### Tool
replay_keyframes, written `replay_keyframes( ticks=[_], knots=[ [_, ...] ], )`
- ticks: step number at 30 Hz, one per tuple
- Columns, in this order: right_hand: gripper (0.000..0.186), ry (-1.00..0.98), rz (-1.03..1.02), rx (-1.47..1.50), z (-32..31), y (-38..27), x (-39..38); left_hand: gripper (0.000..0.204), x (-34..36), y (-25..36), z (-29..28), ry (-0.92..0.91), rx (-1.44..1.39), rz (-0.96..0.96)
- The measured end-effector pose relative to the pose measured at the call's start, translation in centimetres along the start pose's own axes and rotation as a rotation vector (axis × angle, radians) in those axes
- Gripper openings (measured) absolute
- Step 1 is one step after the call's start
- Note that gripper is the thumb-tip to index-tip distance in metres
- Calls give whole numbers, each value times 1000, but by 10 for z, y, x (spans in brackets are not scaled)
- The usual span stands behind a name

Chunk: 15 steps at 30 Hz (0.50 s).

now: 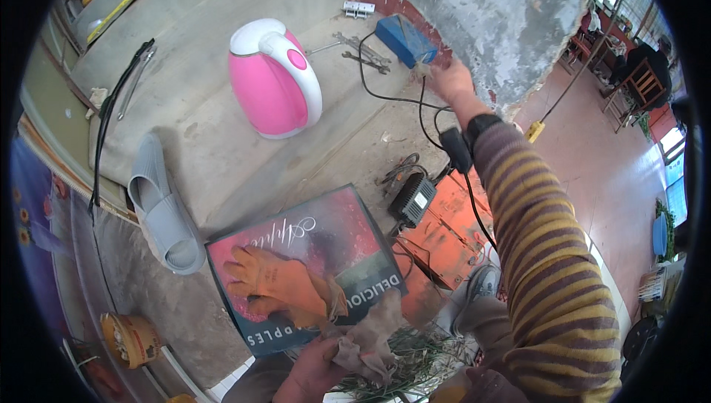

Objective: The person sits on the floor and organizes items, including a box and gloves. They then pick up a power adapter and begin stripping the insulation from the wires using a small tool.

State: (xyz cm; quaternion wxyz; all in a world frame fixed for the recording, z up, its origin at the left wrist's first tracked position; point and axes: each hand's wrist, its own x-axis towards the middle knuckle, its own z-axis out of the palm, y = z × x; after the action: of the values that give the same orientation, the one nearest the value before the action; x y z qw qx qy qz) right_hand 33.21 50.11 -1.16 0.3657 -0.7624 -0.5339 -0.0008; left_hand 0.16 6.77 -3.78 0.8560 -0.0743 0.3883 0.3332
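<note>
My left hand (315, 370) is closed on a crumpled, dirty greyish-brown rag (368, 340) at the bottom of the view. Stretched out to the far right, my right hand (453, 83) has its fingers closed at the near corner of a blue box (405, 39); the fingertips are partly hidden. A black cord runs from around the box toward a black adapter (455, 150) beside my right wrist. Just beyond the rag, orange work gloves (278, 284) lie on a printed cardboard apple box (341, 218). A pink and white electric kettle (270, 88) stands left of the blue box.
Several wrenches (366, 54) lie between kettle and blue box, near a small white metal piece (358, 9). A grey slipper (164, 207) is at left. A black charger (412, 199) sits beside a scuffed orange case (448, 229). A rough grey slab (496, 14) rises beyond my right hand.
</note>
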Motion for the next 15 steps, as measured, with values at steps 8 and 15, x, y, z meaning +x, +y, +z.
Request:
replay_keyframes(
  ticks=[8,15],
  knots=[
    [43,-341,282,256,74,2,75,40,-3,39,17,-44,624,162],
    [57,-273,-441,-229,93,-40,101,41,-3,54,15,-31,660,156]
  ],
)
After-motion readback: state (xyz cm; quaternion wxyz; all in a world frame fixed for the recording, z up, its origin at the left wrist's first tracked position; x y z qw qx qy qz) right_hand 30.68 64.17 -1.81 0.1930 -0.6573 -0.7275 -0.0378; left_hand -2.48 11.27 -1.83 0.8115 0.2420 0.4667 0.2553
